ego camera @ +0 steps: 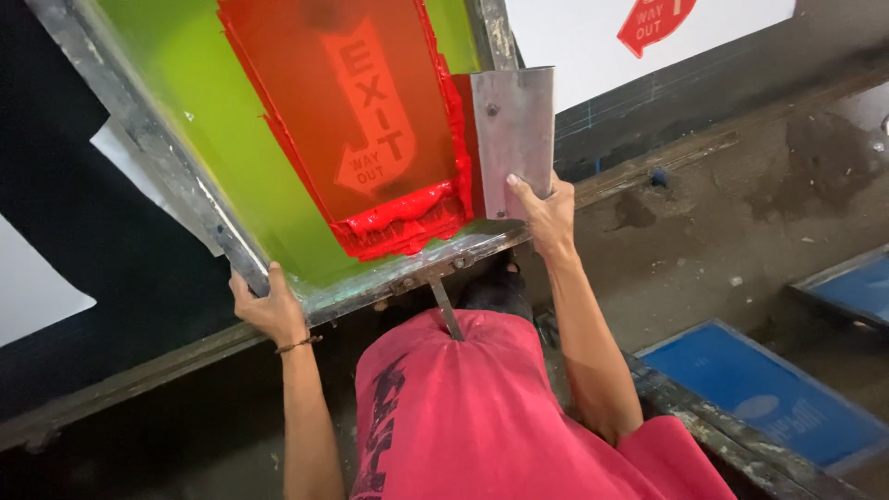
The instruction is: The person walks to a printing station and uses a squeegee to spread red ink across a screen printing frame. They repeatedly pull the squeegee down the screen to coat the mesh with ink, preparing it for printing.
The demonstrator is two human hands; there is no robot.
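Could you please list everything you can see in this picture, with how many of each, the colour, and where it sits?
Printing screen frame: one, grey metal with green mesh, tilted up at centre, bearing an arrow-shaped stencil.
Red ink: one pool, thick along the lower edge of the mesh, thinner above.
Squeegee: one, bare metal, standing at the frame's right side.
White sheet: one, top right, printed with a red arrow.
Blue screens: two, lower right, leaning on the floor.
White paper: one piece, left edge, on the black surface.
Red shirt: one, bottom centre.
Left hand: grips the frame's lower left corner; thin wristband.
Right hand: holds the squeegee's lower end.
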